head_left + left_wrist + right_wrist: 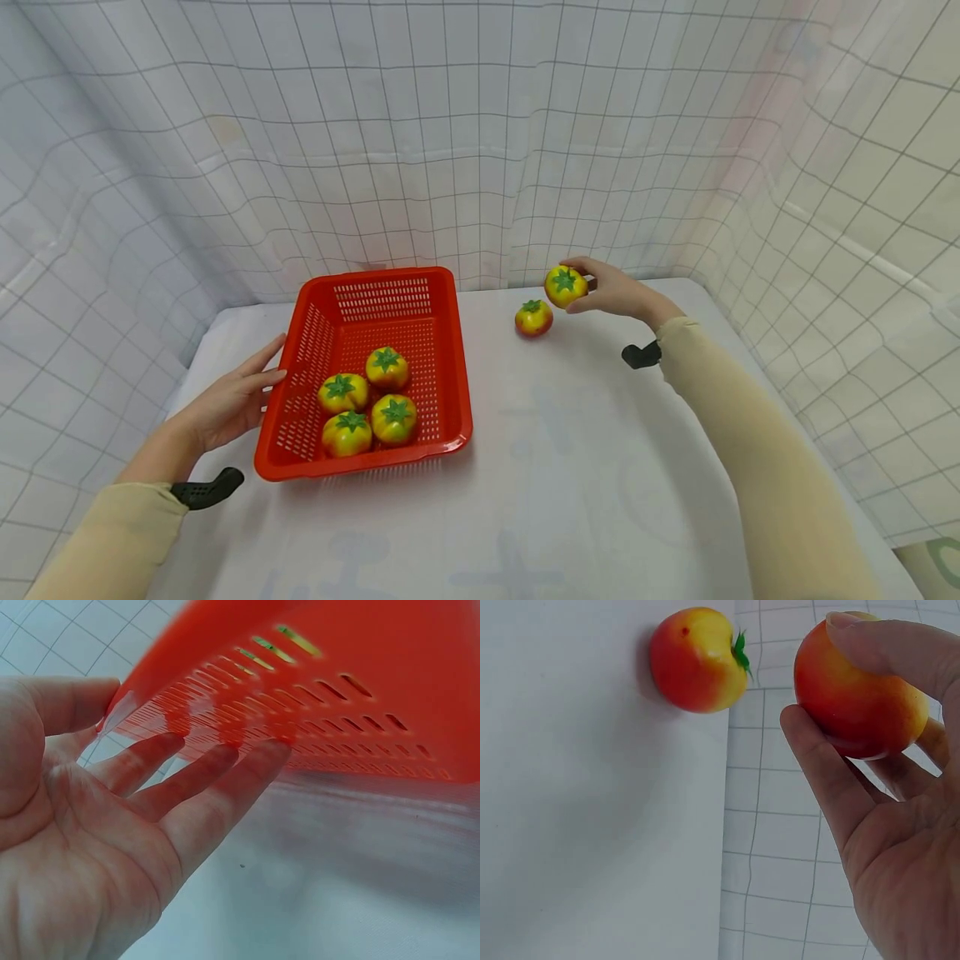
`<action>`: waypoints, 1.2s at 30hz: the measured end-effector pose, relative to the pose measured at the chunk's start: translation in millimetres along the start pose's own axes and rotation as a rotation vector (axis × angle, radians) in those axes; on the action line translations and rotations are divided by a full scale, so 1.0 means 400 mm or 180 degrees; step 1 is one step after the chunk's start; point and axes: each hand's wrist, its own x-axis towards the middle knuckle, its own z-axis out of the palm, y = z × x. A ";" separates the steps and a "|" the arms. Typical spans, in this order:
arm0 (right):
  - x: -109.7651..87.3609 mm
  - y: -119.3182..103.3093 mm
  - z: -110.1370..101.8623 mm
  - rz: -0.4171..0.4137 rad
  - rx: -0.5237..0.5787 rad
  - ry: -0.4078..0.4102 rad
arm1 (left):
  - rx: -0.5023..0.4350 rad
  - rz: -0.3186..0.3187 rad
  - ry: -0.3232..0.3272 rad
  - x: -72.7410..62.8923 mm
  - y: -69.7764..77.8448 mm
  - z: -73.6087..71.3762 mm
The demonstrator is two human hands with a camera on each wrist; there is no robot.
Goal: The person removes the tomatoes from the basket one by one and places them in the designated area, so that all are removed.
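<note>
My right hand [618,293] pinches a yellow-and-red tomato [566,286] with a green leafy top, raised over the far right of the table. In the right wrist view, thumb and fingers lie on opposite sides of this tomato [859,690]. Just left of it, a second tomato [533,318] rests on the table. At the left, my left hand [232,403] touches a red plastic basket [461,375]. Its fingers [217,799] reach fairly straight to the slotted outer wall, the thumb at the rim. Several similar tomatoes [393,419] sit in the basket's near part.
A white cloth with faint prints covers the table [555,500]. Grid-patterned curtains [480,142] hang behind the table and along both sides. The basket stands left of centre, close to the back curtain.
</note>
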 end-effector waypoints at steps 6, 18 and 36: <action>-0.004 0.053 -0.009 0.0144 -0.0070 0.0107 | -0.0053 0.0021 -0.0032 0.002 -0.002 -0.003; 0.000 0.144 0.002 0.0306 0.0023 0.0159 | -0.0042 0.0027 -0.0041 0.004 -0.003 -0.003; 0.012 0.208 0.050 0.0607 0.0243 0.0112 | -0.0073 0.0007 -0.0027 0.001 0.000 0.000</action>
